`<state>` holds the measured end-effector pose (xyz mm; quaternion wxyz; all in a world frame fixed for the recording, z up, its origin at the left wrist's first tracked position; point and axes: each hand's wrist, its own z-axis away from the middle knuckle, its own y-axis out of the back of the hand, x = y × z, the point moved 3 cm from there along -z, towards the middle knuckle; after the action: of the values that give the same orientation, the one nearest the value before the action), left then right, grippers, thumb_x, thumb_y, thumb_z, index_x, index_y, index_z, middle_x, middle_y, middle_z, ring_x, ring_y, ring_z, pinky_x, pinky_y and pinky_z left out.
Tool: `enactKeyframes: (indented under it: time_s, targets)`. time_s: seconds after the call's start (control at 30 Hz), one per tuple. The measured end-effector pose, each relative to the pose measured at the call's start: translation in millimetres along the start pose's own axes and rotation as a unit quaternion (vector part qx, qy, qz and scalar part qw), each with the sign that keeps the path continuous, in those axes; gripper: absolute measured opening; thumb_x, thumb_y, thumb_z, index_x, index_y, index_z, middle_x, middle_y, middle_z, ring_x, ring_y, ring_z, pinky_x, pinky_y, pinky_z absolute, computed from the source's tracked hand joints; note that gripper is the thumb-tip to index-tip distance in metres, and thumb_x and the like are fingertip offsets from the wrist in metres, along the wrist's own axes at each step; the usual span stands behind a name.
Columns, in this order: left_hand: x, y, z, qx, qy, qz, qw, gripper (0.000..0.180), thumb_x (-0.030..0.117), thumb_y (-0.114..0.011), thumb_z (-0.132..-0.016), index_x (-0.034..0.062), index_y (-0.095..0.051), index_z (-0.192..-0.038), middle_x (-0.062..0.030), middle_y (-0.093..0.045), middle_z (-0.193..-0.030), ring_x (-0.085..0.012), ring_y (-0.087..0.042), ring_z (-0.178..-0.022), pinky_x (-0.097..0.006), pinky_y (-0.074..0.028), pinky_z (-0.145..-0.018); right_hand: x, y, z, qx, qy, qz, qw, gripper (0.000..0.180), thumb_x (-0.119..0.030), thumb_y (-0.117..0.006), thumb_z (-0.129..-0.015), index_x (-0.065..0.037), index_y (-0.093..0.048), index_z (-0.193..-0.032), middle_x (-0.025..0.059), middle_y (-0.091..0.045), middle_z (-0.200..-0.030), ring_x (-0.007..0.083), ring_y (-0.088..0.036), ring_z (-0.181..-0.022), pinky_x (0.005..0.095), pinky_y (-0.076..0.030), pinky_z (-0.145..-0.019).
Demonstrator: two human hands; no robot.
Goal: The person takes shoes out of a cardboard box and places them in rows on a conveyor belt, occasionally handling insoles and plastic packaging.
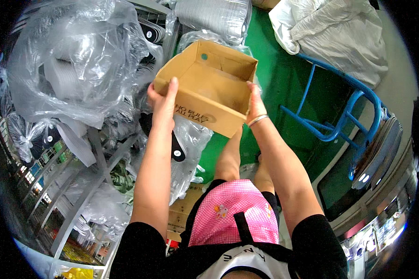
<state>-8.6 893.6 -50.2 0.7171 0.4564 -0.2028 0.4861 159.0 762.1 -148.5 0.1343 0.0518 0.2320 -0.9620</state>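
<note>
Green floor (274, 79) below, cluttered on the left with clear plastic bags (74, 60) of stacked trays. Holding an open, empty cardboard box (209, 86) up in mid-air, above the floor and in front of the body. Left hand (163, 102) clamped on the box's left wall, thumb stretched up along the outside edge. Right hand (255, 103) gripping the right corner, fingers hidden behind the cardboard, metal bangle (257, 120) on the wrist. Pink checked apron (235, 214) lower down. Blue metal frame (344, 111) to the right, white sack (340, 32) beyond it
</note>
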Motion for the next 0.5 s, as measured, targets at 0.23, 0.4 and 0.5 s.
enactKeyframes:
  time_s: [0.23,0.4,0.5]
  targets:
    - [24,52,11,0.044,-0.034,0.071,0.996,0.071,0.025,-0.064,-0.066,-0.0015,-0.024,-0.119,-0.015,-0.028,-0.116,-0.0229,-0.037,-0.104,-0.036,-0.033,-0.086,14,-4,10,0.025,-0.025,0.177,0.984,0.077,-0.05,-0.056,-0.07,-0.005,-0.025,-0.123,0.0088,-0.04,-0.119,0.021,-0.055,-0.077,0.0261,-0.035,-0.05]
    - [10,77,18,0.051,0.043,0.058,0.996,0.068,0.027,-0.063,-0.067,-0.0022,-0.028,-0.117,-0.0146,-0.027,-0.116,-0.0229,-0.039,-0.103,-0.036,-0.034,-0.085,-1,0,-1,-0.033,0.081,0.254,0.963,0.033,-0.023,-0.052,-0.077,-0.001,-0.046,-0.102,0.0071,-0.056,-0.077,0.0122,-0.05,-0.057,0.0242,-0.039,-0.049]
    - [-5,71,3,0.048,0.043,-0.035,0.997,0.064,0.031,-0.063,-0.066,-0.0029,-0.035,-0.111,-0.0144,-0.028,-0.112,-0.0244,-0.036,-0.103,-0.037,-0.033,-0.084,0,11,-13,0.04,0.113,0.293,0.949,0.021,-0.017,-0.048,-0.078,-0.003,-0.049,-0.093,0.006,-0.054,-0.07,0.0117,-0.048,-0.054,0.0229,-0.041,-0.05]
